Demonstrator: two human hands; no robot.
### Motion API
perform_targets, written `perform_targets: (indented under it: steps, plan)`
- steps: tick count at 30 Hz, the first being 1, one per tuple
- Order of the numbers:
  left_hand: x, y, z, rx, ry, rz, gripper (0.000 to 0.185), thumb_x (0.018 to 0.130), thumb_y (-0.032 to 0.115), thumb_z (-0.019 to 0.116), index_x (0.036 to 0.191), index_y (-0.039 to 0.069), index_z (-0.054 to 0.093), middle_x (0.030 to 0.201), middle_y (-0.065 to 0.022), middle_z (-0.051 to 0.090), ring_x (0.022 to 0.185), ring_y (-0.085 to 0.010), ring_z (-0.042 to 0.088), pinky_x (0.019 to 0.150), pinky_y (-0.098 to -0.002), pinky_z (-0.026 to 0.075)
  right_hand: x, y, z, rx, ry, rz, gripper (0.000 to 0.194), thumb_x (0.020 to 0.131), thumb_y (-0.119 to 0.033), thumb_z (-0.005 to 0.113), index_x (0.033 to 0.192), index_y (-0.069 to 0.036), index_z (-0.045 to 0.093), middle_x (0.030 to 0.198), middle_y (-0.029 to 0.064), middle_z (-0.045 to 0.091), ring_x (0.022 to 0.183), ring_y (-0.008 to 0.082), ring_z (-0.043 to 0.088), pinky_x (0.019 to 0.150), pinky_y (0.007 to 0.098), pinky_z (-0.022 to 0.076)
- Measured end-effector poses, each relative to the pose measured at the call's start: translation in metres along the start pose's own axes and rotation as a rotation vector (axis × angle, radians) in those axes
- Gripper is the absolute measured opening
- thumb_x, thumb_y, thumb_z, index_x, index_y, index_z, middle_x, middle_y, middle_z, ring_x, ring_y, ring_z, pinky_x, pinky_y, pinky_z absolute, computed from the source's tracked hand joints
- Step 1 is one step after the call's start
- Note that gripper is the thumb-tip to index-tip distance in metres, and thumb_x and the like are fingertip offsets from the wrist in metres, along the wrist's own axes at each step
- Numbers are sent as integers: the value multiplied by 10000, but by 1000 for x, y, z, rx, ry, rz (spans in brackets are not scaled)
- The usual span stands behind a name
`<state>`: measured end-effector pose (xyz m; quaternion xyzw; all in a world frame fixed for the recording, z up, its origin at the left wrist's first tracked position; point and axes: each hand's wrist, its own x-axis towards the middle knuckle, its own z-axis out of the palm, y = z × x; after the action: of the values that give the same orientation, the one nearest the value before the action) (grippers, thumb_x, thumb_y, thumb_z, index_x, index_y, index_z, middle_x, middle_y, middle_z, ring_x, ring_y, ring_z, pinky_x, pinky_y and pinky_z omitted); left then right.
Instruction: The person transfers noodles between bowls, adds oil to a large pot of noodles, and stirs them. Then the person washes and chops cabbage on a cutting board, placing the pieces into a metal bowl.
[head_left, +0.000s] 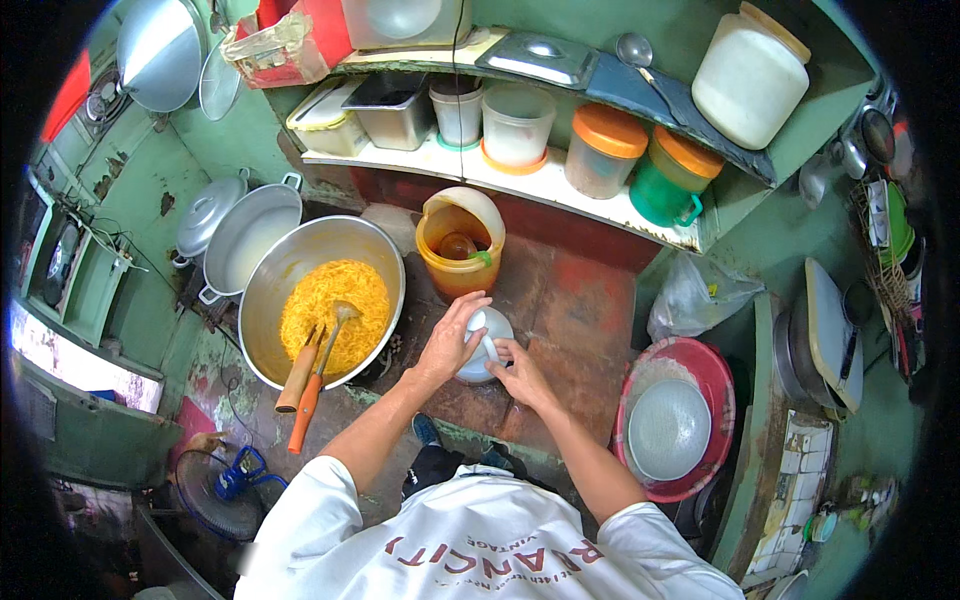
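A pale bluish-white round vessel (474, 369) is between my hands on the worn reddish-brown counter, and a curved white handle (490, 348) shows across its top. My left hand (448, 341) lies over its left side, fingers on the far rim and thumb turned inward. Beneath that thumb is a small white round part I cannot make out. The fingers of my right hand (525, 375) grip the vessel at the handle side. Just beyond stands a yellow-orange plastic bucket (450, 274) with a ladle-like utensil inside and a pale lid tilted against its rim.
Left of my hands, a large metal bowl (262, 337) holds shredded yellow-orange food (337, 292) and two handled utensils. Behind it are an aluminium pot (251, 225) and a lidded pot (210, 210). A red basin (727, 420) stands right. Tubs line the white shelf (555, 176); a fan (217, 495) sits lower left.
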<state>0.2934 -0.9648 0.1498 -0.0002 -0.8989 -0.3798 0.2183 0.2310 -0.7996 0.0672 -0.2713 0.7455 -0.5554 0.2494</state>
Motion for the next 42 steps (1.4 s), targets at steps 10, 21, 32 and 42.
perform_targets:
  steps: [10, 21, 32, 42]
  plan:
    - [12, -15, -13, 53, -79, 94, 1012, 737, -23, 701, 1521, 69, 67, 1524, -224, 219, 1360, -369, 366, 1100, -414, 363, 36, -103, -39, -621, -188, -526, 605, 783, -14, 624, 1356, -112, 456, 1306, 176, 490, 1178, 362, 520, 975, 423, 461]
    - [-152, -64, -4, -339, 48, -269, 772, 792, 39, 709, 1459, 86, 324, 1502, -229, 269, 1260, -327, 498, 1019, -395, 451, 66, -139, -17, -1164, -397, -470, 162, 876, -167, 548, 1026, -107, 565, 984, 123, 561, 981, 310, 607, 769, 440, 530]
    - [-596, -173, -90, -515, 52, -1781, 437, 883, 295, 585, 1236, 41, 539, 1063, -152, 638, 955, -323, 632, 808, -474, 514, 76, -154, 19, -1437, -263, 186, 626, 940, -599, 401, 1001, -28, 650, 902, 206, 694, 898, 366, 669, 769, 463, 531]
    - [-603, -188, -136, -824, 347, -1724, 301, 968, 315, 502, 1197, 121, 529, 1062, -81, 608, 865, -250, 638, 737, -462, 541, 53, -166, 13, -1412, -38, 188, 552, 922, -514, 477, 980, 0, 668, 901, 226, 686, 876, 403, 664, 773, 500, 521]
